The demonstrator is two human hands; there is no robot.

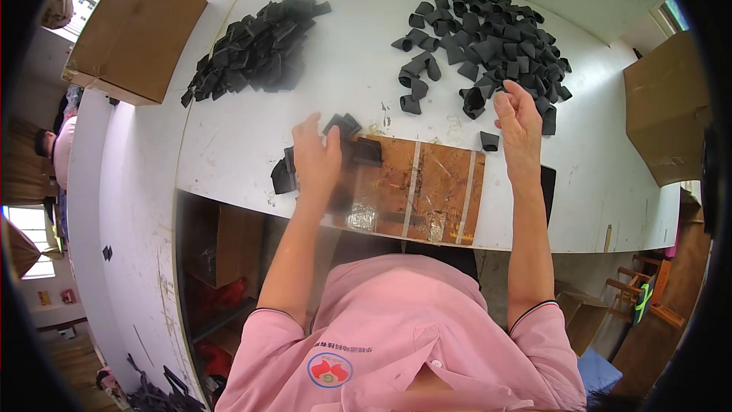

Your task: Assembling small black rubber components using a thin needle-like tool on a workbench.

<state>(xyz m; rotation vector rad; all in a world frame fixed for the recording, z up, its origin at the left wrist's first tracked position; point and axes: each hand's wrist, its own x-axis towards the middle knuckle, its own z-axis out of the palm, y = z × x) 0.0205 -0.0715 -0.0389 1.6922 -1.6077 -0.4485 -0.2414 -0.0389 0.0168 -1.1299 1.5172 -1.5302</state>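
My left hand (316, 156), fingers spread, hovers over or touches a few dark flat pieces (343, 126) beside a brown board (435, 183); one piece lies across the board's upper left corner. Another dark piece (284, 174) is just left of that hand. My right hand (520, 126) is at the near edge of a large heap of dark grey, tube-like curled pieces (488, 42), with its fingers loosely bent and no piece visible in them. A single curled piece (489, 141) lies on the table left of the right wrist.
A pile of flat dark pieces (255, 46) sits at the far left of the white table (358, 53). Cardboard boxes stand at the left (145, 27) and right (667, 107). Light strips cross the board. Another person (62, 149) is in the left background.
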